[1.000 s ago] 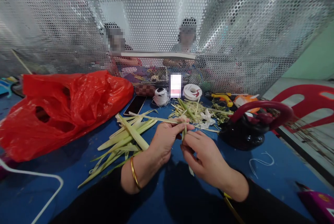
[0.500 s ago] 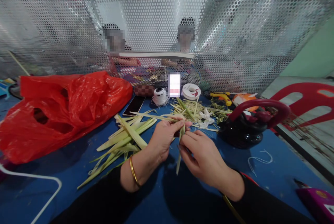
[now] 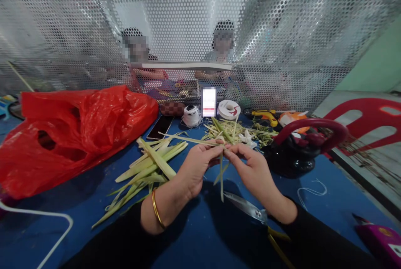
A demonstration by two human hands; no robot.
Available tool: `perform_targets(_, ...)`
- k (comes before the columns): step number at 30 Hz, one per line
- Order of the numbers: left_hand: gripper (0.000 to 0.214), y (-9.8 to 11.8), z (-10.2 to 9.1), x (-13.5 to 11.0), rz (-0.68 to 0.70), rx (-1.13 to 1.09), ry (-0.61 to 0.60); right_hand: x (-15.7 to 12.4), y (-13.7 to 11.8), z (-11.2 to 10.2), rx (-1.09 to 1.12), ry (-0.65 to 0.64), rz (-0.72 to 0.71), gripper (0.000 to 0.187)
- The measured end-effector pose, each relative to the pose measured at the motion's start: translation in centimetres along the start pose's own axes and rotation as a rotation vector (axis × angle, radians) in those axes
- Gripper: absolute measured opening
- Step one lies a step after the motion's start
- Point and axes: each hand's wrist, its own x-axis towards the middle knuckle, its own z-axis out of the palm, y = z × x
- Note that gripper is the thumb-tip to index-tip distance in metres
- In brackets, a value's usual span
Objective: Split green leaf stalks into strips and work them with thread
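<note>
Thin pale-green leaf strips hang down between my two hands over the blue table. My left hand pinches them near a small loop at the top, and one long strip runs out to the left past its fingers. From the other side, my right hand is closed with thumb and fingertips on the same strips. Below the right hand lies a pair of scissors, its blades pointing up and left. Broad pale-green leaves lie in a loose pile left of my left hand.
A red plastic bag covers the left side. Beyond the hands are a phone, white thread, a white ribbon spool and plant scraps. A black pot with a red handle stands right, before a perforated metal screen.
My right hand has moved up and now meets the left fingertips. The hanging strips are spread into a crossing shape. The scissors, hidden before, now show.
</note>
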Motion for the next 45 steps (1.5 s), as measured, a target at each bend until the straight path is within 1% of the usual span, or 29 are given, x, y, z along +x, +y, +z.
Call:
perform_targets(4,0.021,-0.1,-0.3,0.1,0.022,0.083,0.007,-0.1,-0.6,-0.7,-0.162,-0.086,-0.020,0.023)
perform_targets(8,0.021,-0.3,-0.4,0.3,0.010,0.103,-0.011,-0.4,-1.1,-0.9,-0.299,-0.115,-0.072,0.023)
perform_targets(12,0.019,-0.5,-0.4,0.4,0.011,0.074,-0.006,-0.6,-1.2,-0.8,-0.305,-0.106,-0.111,0.026)
perform_targets(15,0.018,-0.6,-0.4,0.5,0.018,0.042,0.008,-0.6,-1.3,-0.8,-0.263,-0.100,-0.109,0.027)
perform_targets(18,0.020,-0.2,-0.6,0.5,-0.028,0.033,-0.012,-0.4,-1.1,-0.9,-0.165,-0.129,-0.044,0.031)
perform_targets(20,0.020,0.1,-0.7,0.4,-0.081,0.030,-0.046,0.1,-0.7,-1.0,-0.064,-0.105,0.041,0.033)
perform_targets(23,0.020,0.5,-0.8,0.2,-0.160,0.027,-0.127,0.7,-0.1,-0.9,0.214,-0.065,0.190,0.032)
perform_targets(26,0.019,0.5,-0.9,0.2,-0.231,0.042,-0.219,0.9,-0.1,-0.7,0.551,-0.106,0.346,0.025)
perform_targets(27,0.019,0.4,-0.9,0.2,-0.243,0.047,-0.235,0.9,-0.2,-0.6,0.627,-0.101,0.384,0.023)
perform_targets(29,0.019,0.2,-1.0,0.4,-0.252,0.056,-0.240,0.7,-0.4,-0.4,0.695,-0.055,0.411,0.019)
perform_targets(32,0.023,0.1,-1.0,0.5,-0.232,0.086,-0.213,0.6,-0.7,-0.3,0.625,0.041,0.361,0.018)
perform_targets(36,0.027,-0.1,-0.9,0.5,-0.176,0.206,-0.145,0.7,-0.6,-0.4,0.381,0.120,0.219,0.019)
perform_targets(38,0.027,-0.1,-0.8,0.5,-0.123,0.284,-0.081,0.7,-0.6,-0.4,0.330,0.122,0.189,0.019)
perform_targets(40,0.025,-0.2,-0.7,0.5,-0.074,0.333,-0.034,0.7,-0.6,-0.4,0.339,0.099,0.199,0.019)
perform_targets(43,0.021,-0.4,-0.7,0.5,-0.055,0.332,-0.042,0.6,-0.6,-0.4,0.350,0.067,0.212,0.020)
perform_targets(45,0.019,-0.4,-0.8,0.7,-0.076,0.267,-0.055,0.7,-0.5,-0.5,0.326,0.071,0.209,0.020)
